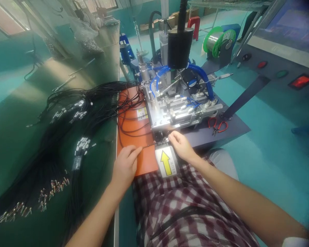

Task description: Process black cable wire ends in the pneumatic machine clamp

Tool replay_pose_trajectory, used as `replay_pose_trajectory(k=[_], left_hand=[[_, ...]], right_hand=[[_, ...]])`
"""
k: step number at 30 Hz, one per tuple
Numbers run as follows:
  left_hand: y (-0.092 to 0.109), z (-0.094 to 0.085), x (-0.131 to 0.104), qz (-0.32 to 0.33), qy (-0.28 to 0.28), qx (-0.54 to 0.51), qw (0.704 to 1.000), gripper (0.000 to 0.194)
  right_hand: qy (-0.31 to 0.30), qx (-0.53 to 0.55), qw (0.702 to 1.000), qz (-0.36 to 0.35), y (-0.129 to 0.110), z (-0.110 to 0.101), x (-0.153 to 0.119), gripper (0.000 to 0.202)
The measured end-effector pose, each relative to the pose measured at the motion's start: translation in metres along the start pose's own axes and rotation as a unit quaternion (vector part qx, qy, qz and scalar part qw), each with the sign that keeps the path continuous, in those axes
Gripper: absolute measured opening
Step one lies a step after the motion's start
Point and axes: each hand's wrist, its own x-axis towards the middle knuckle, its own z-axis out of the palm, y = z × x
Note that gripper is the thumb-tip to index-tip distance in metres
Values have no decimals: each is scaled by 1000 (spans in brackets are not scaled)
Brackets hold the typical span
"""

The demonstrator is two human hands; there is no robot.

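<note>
1. Pinched between the thumb and forefinger of the left hand (125,166), a thin black cable (148,145) is held just above the orange mat (145,159). By the right hand (181,145), fingertips are brought together at the front of the fixture (161,142); whether the cable's end or part of the fixture is grasped cannot be told.
2. On the left, the pinch is best made light but firm, close to the fixture, so that the cable is fed straight and no slack is allowed to bow.
3. Toward the right, the end is best seated squarely by fingertip feel, with the fingers held clear of the machine (175,106) above.
4. Dark, slender and nearly straight, the cable is stretched from the left fingertips to the fixture, across the mat's right-hand part; its far end is hidden.
5. More black cables (100,91) are heaped to the left, where clusters of silvery ends (82,145) are gathered on the green table (5,137).
6. Beneath the fixture, a yellow arrow (166,163) is shown on a white label, pointed toward the machine.
</note>
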Motion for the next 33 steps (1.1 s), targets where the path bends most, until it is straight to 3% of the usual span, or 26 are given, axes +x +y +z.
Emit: replay_pose_trajectory(k=[4, 8, 13, 19, 22, 27, 33], left_hand=[[1, -1, 1, -2, -4, 13, 1000, 30], [2, -3, 1, -4, -7, 24, 1000, 30], [2, -3, 1, -5, -6, 32, 999, 29], [1, -1, 1, 4, 10, 34, 999, 27], [0, 0, 1, 10, 13, 34, 999, 26], [0, -2, 0, 12, 8, 30, 999, 25], [0, -5, 0, 16, -3, 19, 1000, 27]], right_hand=[[-9, 17, 998, 58, 2, -3, 2, 37], [52, 26, 993, 100, 12, -20, -5, 45], [116, 8, 984, 131, 34, -47, -43, 48], [100, -26, 983, 154, 47, -52, -82, 51], [81, -23, 986, 141, 30, -44, -76, 44], [70, -12, 992, 107, -2, -26, -41, 29], [79, -13, 996, 49, -5, -13, -23, 15]])
